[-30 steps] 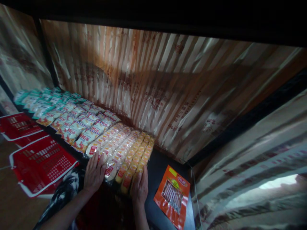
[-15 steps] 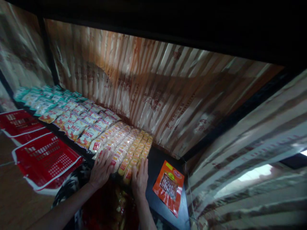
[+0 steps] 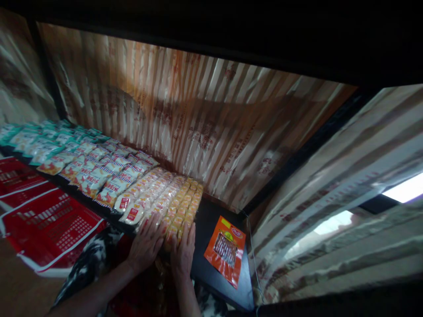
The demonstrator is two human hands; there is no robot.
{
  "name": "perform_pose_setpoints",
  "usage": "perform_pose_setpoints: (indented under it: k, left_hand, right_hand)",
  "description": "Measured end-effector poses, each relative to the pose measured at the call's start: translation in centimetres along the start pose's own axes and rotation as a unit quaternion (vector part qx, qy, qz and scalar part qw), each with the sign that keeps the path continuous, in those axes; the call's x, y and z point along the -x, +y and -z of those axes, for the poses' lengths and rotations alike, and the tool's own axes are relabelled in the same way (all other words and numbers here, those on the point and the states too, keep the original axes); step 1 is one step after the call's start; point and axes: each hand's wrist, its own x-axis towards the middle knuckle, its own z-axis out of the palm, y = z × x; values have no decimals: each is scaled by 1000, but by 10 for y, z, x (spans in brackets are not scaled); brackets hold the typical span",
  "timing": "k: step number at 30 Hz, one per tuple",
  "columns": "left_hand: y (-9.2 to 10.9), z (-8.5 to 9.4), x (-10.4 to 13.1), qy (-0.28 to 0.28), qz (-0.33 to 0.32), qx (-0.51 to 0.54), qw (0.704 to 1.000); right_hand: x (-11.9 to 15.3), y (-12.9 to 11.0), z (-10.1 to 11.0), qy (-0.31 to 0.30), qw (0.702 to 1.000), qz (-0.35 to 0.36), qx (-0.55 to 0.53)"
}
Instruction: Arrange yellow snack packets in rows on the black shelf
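Note:
My left hand [image 3: 147, 242] lies with outstretched fingers on the front ends of the clear-wrapped pale snack packs [image 3: 155, 193]. Beside it, my right hand [image 3: 183, 253] rests its extended fingers against the front of the yellow wrapped snacks [image 3: 185, 202], which stand in tight rows. Neither hand grips anything. To the left of the pale packs lie striped white snack bags [image 3: 114, 187], and farther left are teal-and-white bags [image 3: 41, 147]. An orange pouch [image 3: 226, 251] with a see-through window lies flat to the right of my right hand.
All the packs lie on a dark shelf [image 3: 206, 220] with a black upper board [image 3: 231, 31] above. Striped plastic sheeting [image 3: 198, 105] hangs behind it and at the right. Red baskets [image 3: 62, 224] with white rims stand at the lower left.
The view has shifted, so the shelf goods appear farther left. My left hand has moved right along the front edge, closer to my right hand. Both hands stay on the packs.

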Motion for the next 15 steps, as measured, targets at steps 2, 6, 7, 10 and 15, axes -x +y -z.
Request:
perform_pose_setpoints:
  k: [2, 6, 7, 10, 15]
  left_hand:
    - [10, -4, -1, 3, -9, -11, 1000]
    - [15, -8, -1, 3, -12, -25, 1000]
    - [13, -7, -1, 0, -15, -23, 1000]
    - [1, -4, 2, -6, -3, -12, 1000]
    - [-22, -2, 9, 2, 82, -13, 997]
  right_hand:
    - [2, -1, -2, -8, 1000, -9, -3]
    - [1, -4, -1, -13, 1000, -14, -8]
    - [1, -4, 0, -13, 1000, -14, -12]
    - [-2, -1, 3, -7, 999, -30, -31]
    - [-16, 6, 0, -8, 995, -65, -70]
